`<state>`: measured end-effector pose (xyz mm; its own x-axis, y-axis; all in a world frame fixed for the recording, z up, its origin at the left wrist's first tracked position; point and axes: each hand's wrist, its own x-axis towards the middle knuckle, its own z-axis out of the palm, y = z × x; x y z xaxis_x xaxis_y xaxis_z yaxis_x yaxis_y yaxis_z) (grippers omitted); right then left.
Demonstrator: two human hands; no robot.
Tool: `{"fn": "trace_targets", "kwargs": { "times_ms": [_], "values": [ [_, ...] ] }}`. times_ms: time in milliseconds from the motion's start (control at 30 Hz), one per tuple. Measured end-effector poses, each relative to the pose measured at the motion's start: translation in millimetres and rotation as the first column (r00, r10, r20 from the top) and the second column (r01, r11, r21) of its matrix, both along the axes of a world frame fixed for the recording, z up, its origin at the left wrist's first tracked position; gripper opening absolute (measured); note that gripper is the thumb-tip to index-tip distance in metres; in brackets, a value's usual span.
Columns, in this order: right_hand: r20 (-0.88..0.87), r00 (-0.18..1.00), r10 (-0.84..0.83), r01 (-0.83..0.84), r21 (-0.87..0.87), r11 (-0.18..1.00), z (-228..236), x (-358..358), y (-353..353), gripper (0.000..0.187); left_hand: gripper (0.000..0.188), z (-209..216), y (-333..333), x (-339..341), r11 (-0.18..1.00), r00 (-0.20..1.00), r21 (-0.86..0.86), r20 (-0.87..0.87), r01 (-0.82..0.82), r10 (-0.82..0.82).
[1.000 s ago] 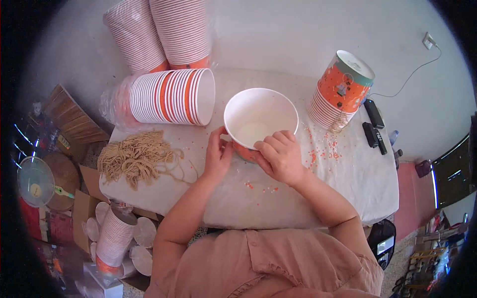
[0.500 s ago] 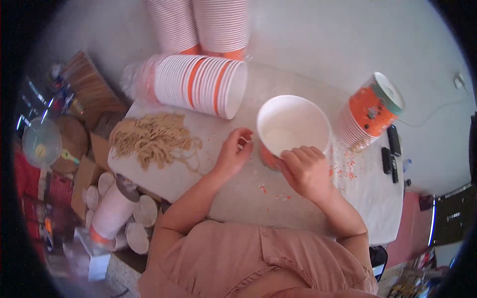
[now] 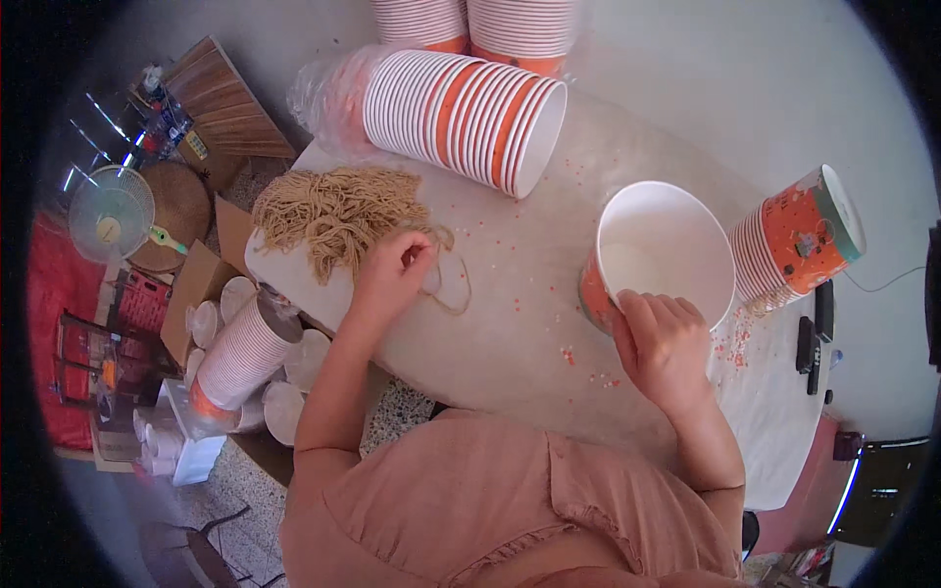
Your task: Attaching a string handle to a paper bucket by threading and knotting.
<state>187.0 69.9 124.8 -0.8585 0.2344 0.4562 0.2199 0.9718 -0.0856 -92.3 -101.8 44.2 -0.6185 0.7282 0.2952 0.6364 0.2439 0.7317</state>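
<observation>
Pale tabletop (image 3: 480, 343) — white-lined orange bucket (image 3: 681, 240), upright, right hand (image 3: 667, 348) pinching its rim (image 3: 654, 183) — left hand (image 3: 392, 274) by twine (image 3: 338, 208), grip unclear.

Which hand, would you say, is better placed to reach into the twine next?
Probably the left: the left hand is at the twine's edge, while the right hand holds the tub by its rim, farther off.

On tabletop (image 3: 470, 358): string bundle (image 3: 333, 214) left; lying bucket stack (image 3: 456, 120) far; single bucket (image 3: 665, 235) right; inverted stack (image 3: 796, 241) right of bucket.
</observation>
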Motion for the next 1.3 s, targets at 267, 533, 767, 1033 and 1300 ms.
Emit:
{"fn": "trace_targets", "kwargs": {
  "times_ms": [267, 533, 767, 1033, 1300],
  "values": [
    [-0.022, 1.000, -0.022, 0.022, -0.011, 1.000, -2, -2, -3, 0.014, 0.016, -9, 15, 32, 0.966, 0.981, -0.257, -0.187, -0.004, -0.045],
    [-0.019, 0.998, -0.060, 0.060, 0.010, 0.998, -3, 1, -4, 0.015, 0.012, -17, 29, 34, 0.934, 0.981, -0.355, -0.187, -0.028, -0.041],
    [-0.054, 0.998, -0.041, 0.042, 0.030, 0.999, -5, 2, -2, 0.012, 0.007, -3, 39, 63, 0.987, 0.965, -0.094, -0.218, 0.128, -0.146],
    [-0.016, 1.000, 0.015, -0.016, -0.063, 0.998, 4, 11, 8, 0.013, 0.007, 23, 42, 149, 0.707, 0.683, 0.184, 0.180, 0.683, -0.707],
    [-0.120, 0.991, 0.064, -0.100, -0.325, 0.940, 24, 20, 17, 0.011, 0.005, 27, 56, 135, 0.871, 0.779, 0.322, 0.402, 0.371, -0.481]
  ]
}}
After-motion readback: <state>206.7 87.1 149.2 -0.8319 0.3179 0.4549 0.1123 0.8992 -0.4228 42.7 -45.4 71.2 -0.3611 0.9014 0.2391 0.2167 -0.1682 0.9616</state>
